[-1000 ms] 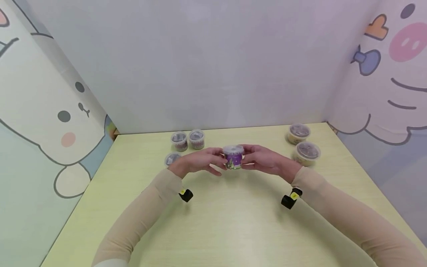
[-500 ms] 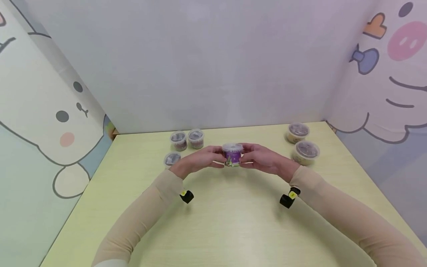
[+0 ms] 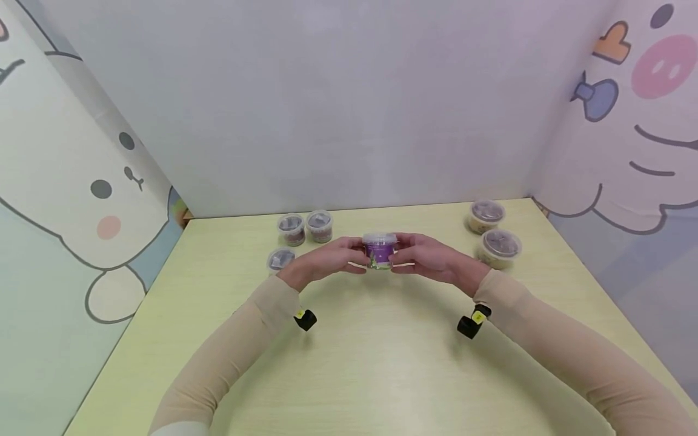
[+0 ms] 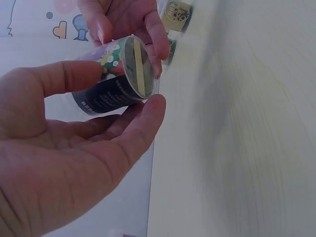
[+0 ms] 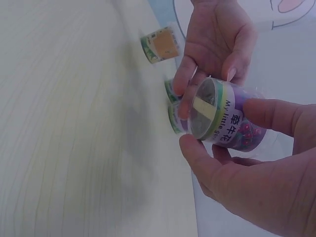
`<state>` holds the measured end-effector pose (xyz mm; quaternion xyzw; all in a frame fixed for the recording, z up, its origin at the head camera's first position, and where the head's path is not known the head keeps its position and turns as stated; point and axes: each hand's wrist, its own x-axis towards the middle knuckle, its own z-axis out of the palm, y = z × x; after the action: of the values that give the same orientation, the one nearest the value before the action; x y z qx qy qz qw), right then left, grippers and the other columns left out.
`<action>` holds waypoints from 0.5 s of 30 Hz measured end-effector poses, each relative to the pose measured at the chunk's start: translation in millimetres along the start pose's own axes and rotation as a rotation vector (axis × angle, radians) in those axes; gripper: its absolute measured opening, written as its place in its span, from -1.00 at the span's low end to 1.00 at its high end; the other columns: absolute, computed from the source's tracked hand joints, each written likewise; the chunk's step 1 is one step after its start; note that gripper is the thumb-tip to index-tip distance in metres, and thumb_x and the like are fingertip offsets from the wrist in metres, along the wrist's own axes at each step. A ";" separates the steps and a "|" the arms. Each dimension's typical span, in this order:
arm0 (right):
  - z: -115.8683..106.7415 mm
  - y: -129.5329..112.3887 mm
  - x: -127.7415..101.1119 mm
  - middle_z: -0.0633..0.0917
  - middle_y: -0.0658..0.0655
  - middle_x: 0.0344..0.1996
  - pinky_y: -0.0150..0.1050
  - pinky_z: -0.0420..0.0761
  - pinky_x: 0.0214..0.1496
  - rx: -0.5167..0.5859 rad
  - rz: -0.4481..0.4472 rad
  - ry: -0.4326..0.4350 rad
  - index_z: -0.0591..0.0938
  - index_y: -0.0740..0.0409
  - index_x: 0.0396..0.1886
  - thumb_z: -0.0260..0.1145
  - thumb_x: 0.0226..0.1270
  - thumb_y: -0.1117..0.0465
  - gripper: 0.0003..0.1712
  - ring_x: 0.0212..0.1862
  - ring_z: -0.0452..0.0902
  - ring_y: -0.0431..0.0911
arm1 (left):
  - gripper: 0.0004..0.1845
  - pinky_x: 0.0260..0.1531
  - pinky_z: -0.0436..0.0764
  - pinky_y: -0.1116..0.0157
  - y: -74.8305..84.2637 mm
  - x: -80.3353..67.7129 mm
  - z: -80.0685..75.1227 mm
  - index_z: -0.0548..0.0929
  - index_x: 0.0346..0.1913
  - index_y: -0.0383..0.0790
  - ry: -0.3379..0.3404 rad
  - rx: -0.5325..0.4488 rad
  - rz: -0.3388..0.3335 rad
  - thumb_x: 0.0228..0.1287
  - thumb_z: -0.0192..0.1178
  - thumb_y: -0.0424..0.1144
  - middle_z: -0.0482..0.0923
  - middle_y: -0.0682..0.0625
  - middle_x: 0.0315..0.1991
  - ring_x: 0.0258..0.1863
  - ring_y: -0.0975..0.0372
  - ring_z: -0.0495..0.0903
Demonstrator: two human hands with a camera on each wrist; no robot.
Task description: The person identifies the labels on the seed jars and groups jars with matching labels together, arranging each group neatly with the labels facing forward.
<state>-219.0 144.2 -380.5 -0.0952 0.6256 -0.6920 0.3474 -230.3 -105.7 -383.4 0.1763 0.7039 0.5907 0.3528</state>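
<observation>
I have both hands on one small purple-labelled tub (image 3: 380, 251), lifted just clear of the worktop (image 3: 382, 363) at its middle. My left hand (image 3: 327, 261) pinches it between thumb and fingers from one side, and my right hand (image 3: 431, 259) does the same from the other; the wrist views show its clear base turned toward each camera. I judge this to be a mid-air inspect-or-turn step, with the tub's lid still on. Three like tubs (image 3: 305, 228) stand behind my left hand, two larger ones (image 3: 493, 233) behind my right. Any next move calls for keeping one pinch firm while the other shifts.
</observation>
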 end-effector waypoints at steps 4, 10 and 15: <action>1.3 0.4 0.8 0.26 0.36 0.44 0.17 0.27 0.45 -0.010 -0.002 -0.005 0.05 0.34 0.58 0.19 0.47 0.42 -0.20 0.30 0.40 0.09 | -0.42 0.27 0.51 0.08 0.1 -2.1 -0.3 0.25 0.46 -0.42 0.009 0.011 0.002 0.44 0.08 -0.37 0.41 -0.24 0.32 0.26 0.00 0.49; 3.5 -1.2 1.8 0.28 0.35 0.42 0.21 0.24 0.46 -0.017 0.001 0.006 0.05 0.32 0.57 0.21 0.48 0.38 -0.20 0.31 0.37 0.10 | -0.43 0.24 0.53 0.08 0.1 -4.9 -1.5 0.25 0.45 -0.41 0.009 0.009 0.013 0.43 0.04 -0.40 0.42 -0.21 0.31 0.25 0.01 0.50; 6.3 -1.7 0.2 0.25 0.37 0.42 0.23 0.22 0.46 0.001 0.007 0.015 0.00 0.26 0.59 0.20 0.51 0.37 -0.19 0.34 0.34 0.14 | -0.44 0.23 0.54 0.05 0.7 -3.9 -2.4 0.25 0.46 -0.41 0.013 0.003 0.023 0.44 0.03 -0.41 0.43 -0.22 0.30 0.21 0.01 0.53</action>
<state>-216.2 139.1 -377.8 -0.0876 0.6281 -0.6917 0.3454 -229.4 -109.8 -381.4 0.1810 0.7051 0.5946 0.3412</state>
